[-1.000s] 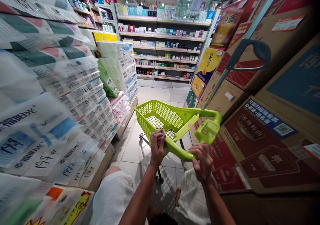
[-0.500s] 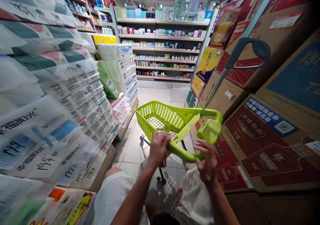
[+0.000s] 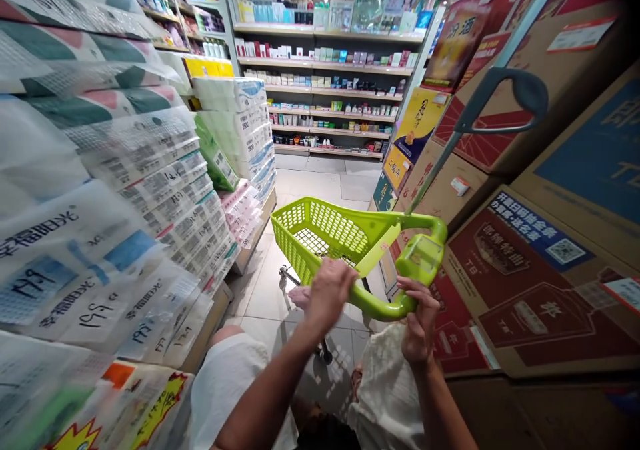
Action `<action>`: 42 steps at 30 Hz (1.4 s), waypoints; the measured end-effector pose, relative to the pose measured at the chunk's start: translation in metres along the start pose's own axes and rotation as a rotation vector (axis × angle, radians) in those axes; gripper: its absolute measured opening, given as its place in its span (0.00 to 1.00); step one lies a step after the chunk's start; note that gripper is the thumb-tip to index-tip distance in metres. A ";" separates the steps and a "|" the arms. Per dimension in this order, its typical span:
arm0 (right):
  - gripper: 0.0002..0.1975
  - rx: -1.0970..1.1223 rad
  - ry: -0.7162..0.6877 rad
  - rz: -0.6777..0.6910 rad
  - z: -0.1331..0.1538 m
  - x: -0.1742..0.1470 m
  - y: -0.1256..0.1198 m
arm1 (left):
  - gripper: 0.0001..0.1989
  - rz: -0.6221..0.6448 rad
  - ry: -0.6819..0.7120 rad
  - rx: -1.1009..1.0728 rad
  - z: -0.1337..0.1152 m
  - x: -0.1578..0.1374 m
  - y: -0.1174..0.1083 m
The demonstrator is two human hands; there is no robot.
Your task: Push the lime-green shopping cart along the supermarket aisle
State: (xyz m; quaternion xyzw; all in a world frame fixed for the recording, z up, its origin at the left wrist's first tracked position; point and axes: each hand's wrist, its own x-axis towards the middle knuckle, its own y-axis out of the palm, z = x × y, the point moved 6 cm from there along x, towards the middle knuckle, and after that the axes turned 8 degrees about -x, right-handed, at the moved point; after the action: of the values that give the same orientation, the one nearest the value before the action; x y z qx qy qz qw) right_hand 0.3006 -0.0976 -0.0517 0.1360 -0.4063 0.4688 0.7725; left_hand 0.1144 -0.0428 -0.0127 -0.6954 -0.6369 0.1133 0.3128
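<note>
A lime-green shopping cart (image 3: 383, 230) stands in front of me, angled in the aisle, with its basket toward the left. Through the slots of the basket I see pale floor tiles. My left hand (image 3: 330, 290) is closed over the left part of the cart's green handle (image 3: 377, 307), knuckles up. At the handle's right corner, my right hand (image 3: 420, 317) has its fingers curled round the bar, below a green panel (image 3: 420, 257). Parts of the fingers of both hands are hidden behind the wrists and the bar.
Wrapped paper packs (image 3: 150, 163) are stacked high along the left. On the right rise stacked cartons (image 3: 540, 290), and a grey pole with a looped handle (image 3: 465, 113) leans upward before them. Shelves (image 3: 320, 93) of small boxes and bottles close off the aisle's far end.
My left hand has slid right along the handle. The fingers of my right hand, looser before, have closed more round the corner. A foot now shows beside the cart's left side.
</note>
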 end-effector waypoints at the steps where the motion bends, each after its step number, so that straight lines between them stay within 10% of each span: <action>1: 0.12 0.002 0.000 -0.012 0.000 -0.001 0.001 | 0.13 0.061 0.096 -0.019 -0.013 -0.004 0.006; 4: 0.13 0.024 -0.003 -0.073 0.005 -0.001 -0.002 | 0.13 0.126 0.223 -0.024 -0.034 -0.013 0.016; 17: 0.14 -0.731 -0.136 0.182 0.070 0.014 0.029 | 0.15 -0.057 -0.072 0.005 0.030 0.016 -0.008; 21: 0.14 -0.724 -0.241 0.112 0.064 0.012 0.025 | 0.14 0.010 0.044 -0.061 0.039 0.019 -0.004; 26: 0.16 -0.666 -0.258 0.038 0.049 0.012 -0.001 | 0.16 -0.091 -0.162 0.010 0.073 0.031 -0.004; 29: 0.13 -0.832 -0.164 0.062 0.045 0.015 -0.006 | 0.14 -0.026 0.008 -0.065 0.067 0.031 0.014; 42: 0.15 -1.058 -0.070 0.311 0.026 0.018 0.058 | 0.13 -0.094 -0.134 0.011 0.109 0.059 0.012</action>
State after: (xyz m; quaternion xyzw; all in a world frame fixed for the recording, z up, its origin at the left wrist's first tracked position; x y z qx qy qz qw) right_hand 0.2434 -0.0717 -0.0313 -0.3168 -0.6272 0.3043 0.6432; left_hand 0.0729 0.0453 -0.0898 -0.6539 -0.6878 0.1481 0.2782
